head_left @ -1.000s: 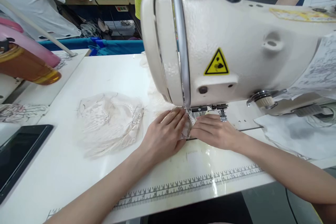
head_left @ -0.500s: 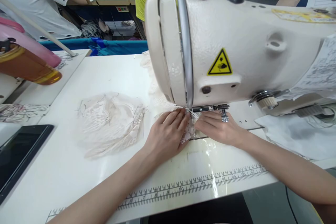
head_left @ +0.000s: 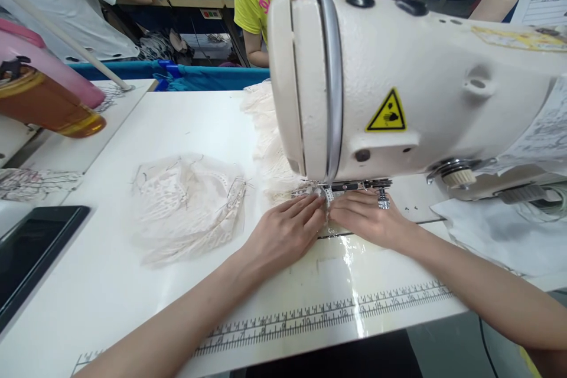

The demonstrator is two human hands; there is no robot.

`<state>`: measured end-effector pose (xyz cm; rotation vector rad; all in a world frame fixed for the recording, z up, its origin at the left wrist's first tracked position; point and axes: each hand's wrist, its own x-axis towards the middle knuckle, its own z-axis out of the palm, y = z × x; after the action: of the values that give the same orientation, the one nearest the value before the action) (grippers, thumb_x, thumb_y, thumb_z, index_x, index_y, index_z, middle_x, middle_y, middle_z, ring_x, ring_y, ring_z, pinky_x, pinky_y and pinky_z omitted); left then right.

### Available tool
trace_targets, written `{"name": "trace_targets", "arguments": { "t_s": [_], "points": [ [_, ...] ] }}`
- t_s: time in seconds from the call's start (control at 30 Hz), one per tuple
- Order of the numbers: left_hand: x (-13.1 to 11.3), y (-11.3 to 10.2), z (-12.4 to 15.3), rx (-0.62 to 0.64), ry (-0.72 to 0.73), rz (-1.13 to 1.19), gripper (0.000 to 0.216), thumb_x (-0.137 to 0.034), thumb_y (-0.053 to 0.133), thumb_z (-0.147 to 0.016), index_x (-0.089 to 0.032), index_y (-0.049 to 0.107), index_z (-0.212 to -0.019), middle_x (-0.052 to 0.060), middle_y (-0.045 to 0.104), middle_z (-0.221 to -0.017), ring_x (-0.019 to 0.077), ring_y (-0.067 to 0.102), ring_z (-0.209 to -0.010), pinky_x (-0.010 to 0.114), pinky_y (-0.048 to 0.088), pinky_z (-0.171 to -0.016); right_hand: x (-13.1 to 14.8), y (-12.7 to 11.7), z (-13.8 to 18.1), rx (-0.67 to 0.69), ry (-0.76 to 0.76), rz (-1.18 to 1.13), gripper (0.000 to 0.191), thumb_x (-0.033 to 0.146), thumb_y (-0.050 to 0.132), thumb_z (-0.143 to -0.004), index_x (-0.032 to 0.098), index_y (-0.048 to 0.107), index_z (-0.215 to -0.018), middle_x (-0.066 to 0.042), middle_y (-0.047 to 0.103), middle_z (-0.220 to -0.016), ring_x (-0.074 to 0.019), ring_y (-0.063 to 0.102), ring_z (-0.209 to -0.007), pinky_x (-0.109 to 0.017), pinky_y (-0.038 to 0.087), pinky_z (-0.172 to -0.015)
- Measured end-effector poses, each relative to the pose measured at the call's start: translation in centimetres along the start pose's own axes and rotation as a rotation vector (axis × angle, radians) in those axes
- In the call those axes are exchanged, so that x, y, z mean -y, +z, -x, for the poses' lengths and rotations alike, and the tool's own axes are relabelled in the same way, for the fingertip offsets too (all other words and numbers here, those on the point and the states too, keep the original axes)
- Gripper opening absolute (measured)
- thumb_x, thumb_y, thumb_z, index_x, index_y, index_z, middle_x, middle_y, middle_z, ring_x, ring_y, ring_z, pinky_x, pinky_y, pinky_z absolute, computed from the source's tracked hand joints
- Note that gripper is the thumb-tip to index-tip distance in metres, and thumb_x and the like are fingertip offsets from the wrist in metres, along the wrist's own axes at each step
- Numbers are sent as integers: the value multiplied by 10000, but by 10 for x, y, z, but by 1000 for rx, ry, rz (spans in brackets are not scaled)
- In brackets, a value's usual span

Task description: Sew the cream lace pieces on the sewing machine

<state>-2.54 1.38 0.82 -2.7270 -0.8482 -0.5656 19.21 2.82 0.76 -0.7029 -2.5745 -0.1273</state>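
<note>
A strip of cream lace fabric (head_left: 268, 150) lies under the head of a white sewing machine (head_left: 425, 88) and spreads out behind it. My left hand (head_left: 287, 227) rests on its near end, fingers close together and pressing it down left of the presser foot. On the other side, my right hand (head_left: 372, 218) is closed on the edge of the same lace, its fingers bent and the thumb hidden. Between my fingertips runs a narrow white dotted trim (head_left: 329, 194). The needle is hard to make out. Left of my hands lies a loose heap of sheer cream lace (head_left: 190, 207).
A printed ruler (head_left: 305, 322) runs along the table's front edge. At left are a dark phone (head_left: 39, 254), an amber bottle (head_left: 53, 103) and a pink bottle (head_left: 66, 65). White cloth (head_left: 500, 236) lies at right. Two people sit beyond a blue cloth trough (head_left: 208, 78).
The lace has moved away from me under the machine; less shows between my hands. My left hand is flatter. The view has shifted slightly, revealing more lace behind the machine.
</note>
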Motion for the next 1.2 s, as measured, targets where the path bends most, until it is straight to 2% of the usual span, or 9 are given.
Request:
{"name": "trace_targets", "arguments": {
  "t_s": [0.13, 0.3, 0.5, 0.67, 0.9, 1.03, 1.2],
  "points": [
    [4, -1, 0, 15, -37, 8, 254, -177, 442, -927, -69, 627, -1063, 118, 666, -1162, 223, 636, -1077, 351, 546, -925, 2, 11, 5, -25, 37, -86, 248, 87, 507, -891, 233, 645, -1036, 5, 715, -1009, -134, 641, -974, -311, 500, -870],
    [6, 0, 0, 24, -94, 17, 244, -188, 436, -927, -92, 636, -1029, 104, 677, -1147, 223, 640, -1072, 356, 542, -930, 4, 16, 6, -13, 63, -88, 291, 85, 471, -909, 256, 649, -1063, 8, 709, -1056, -133, 630, -996, -337, 491, -916],
    [6, 0, -1, 84, -128, 21, 244, -178, 413, -929, -109, 620, -1040, 114, 646, -1204, 228, 615, -1117, 381, 513, -974, 0, 16, 5, 6, 87, -108, 270, 89, 488, -903, 249, 660, -1035, 1, 704, -1059, -140, 631, -989, -317, 512, -867],
    [5, 2, -1, 75, -130, -7, 261, -161, 418, -912, -84, 603, -1080, 144, 640, -1207, 246, 599, -1140, 395, 504, -986, -2, 15, 2, 38, 122, -106, 264, 105, 491, -900, 254, 666, -1029, -13, 706, -1035, -155, 643, -953, -320, 532, -806],
    [3, 6, 0, 83, -136, -26, 346, -187, 420, -920, -57, 570, -1203, 163, 608, -1249, 280, 578, -1164, 432, 504, -983, -3, 9, -2, -44, 139, 17, 221, 98, 516, -880, 233, 677, -946, 12, 715, -1014, -132, 650, -877, -288, 507, -765],
    [3, 7, 2, 88, -111, -55, 388, -211, 429, -918, -54, 553, -1250, 173, 599, -1257, 299, 571, -1170, 452, 509, -971, 0, 6, -1, -46, 255, 62, 180, 195, 544, -892, 298, 661, -983, 47, 709, -1025, -150, 643, -880, -324, 506, -789],
    [2, 8, 4, 71, -96, -61, 386, -221, 438, -913, -76, 569, -1247, 175, 613, -1235, 317, 568, -1169, 469, 520, -947, -1, 8, 1, -22, 383, -55, 255, 204, 468, -922, 353, 647, -1026, 44, 688, -997, -163, 631, -926, -355, 540, -782]
  ]
}}
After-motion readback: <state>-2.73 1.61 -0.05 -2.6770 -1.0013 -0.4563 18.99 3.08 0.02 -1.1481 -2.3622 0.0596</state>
